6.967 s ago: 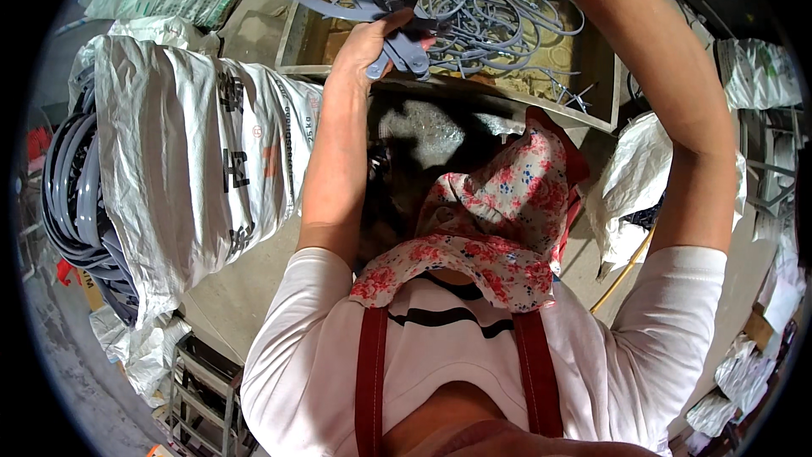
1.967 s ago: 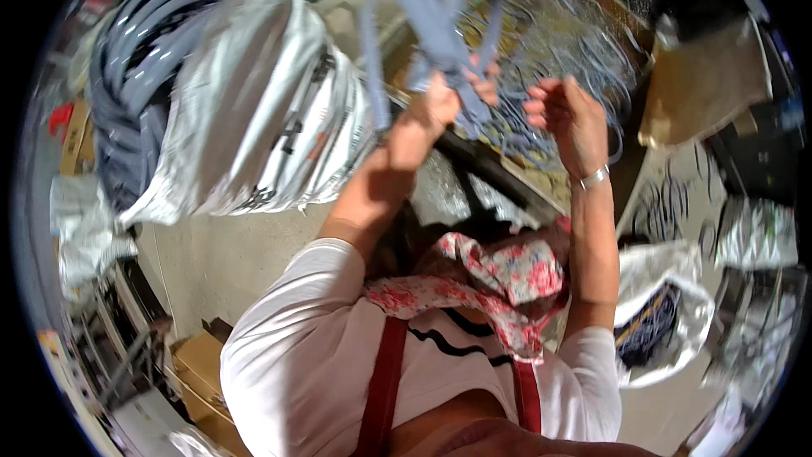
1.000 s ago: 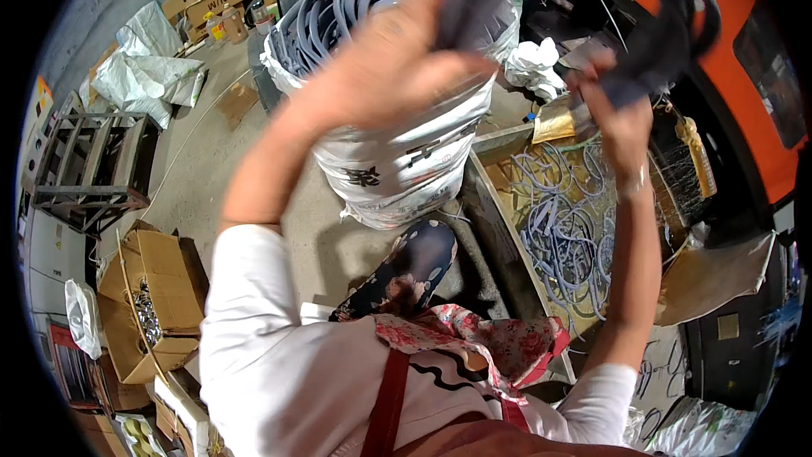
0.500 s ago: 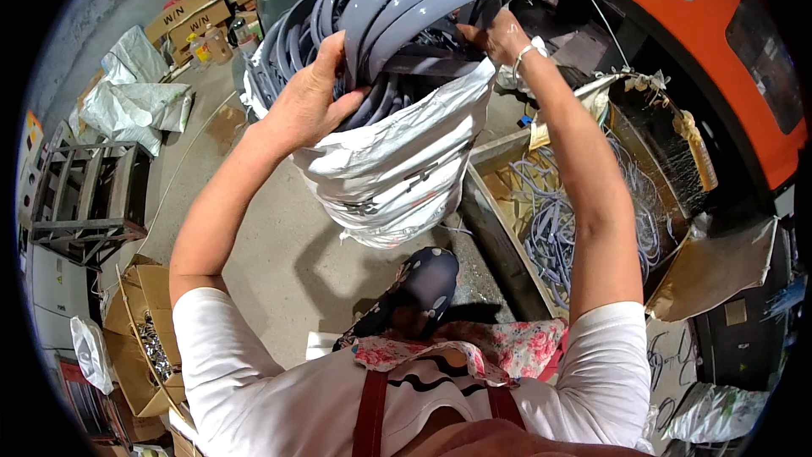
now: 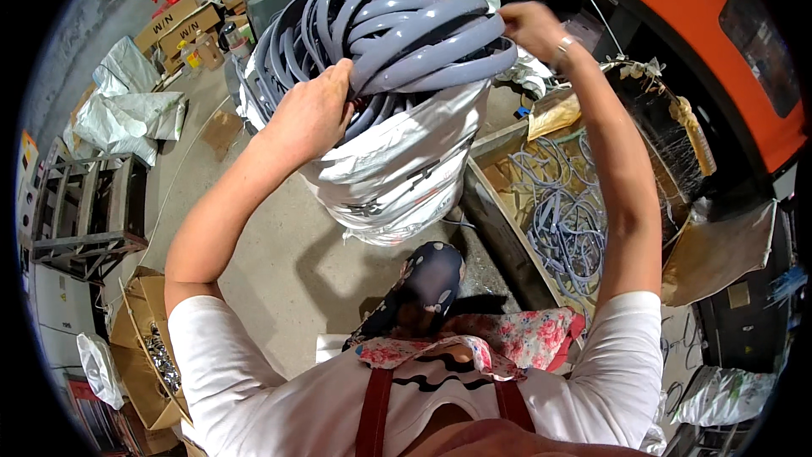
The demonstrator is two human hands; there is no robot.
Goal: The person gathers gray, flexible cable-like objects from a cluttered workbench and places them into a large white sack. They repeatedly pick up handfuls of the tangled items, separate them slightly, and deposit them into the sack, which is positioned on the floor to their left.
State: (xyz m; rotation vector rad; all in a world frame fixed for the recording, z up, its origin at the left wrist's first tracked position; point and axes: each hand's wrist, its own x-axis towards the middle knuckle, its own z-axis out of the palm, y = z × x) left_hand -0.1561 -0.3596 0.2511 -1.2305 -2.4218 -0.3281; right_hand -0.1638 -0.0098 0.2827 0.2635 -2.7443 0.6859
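A white woven sack (image 5: 397, 186) stands upright in front of me, its mouth packed with glossy grey plastic hoops (image 5: 423, 30) that bulge above the rim. My left hand (image 5: 317, 110) is closed at the near left of the bundle, thumb up against the hoops; its fingertips are hidden. Off the right end of the hoops hovers my right hand (image 5: 534, 31), bent at the wrist and blurred. Its fingertips come close to the outermost hoop, but whether they touch it I cannot tell.
Right of the sack, an open bin (image 5: 499, 207) contains tangled grey strips (image 5: 562, 224). An orange and black machine (image 5: 719, 42) rises beyond it. At left stand a dark metal rack (image 5: 89, 203) and a cardboard box (image 5: 139, 347) of small shiny parts. Cartons (image 5: 182, 25) and bottles line the back.
The raised hoops on top have come down flatter and to the right over the sack's mouth. My right hand has drawn away from inside them, outward to the right.
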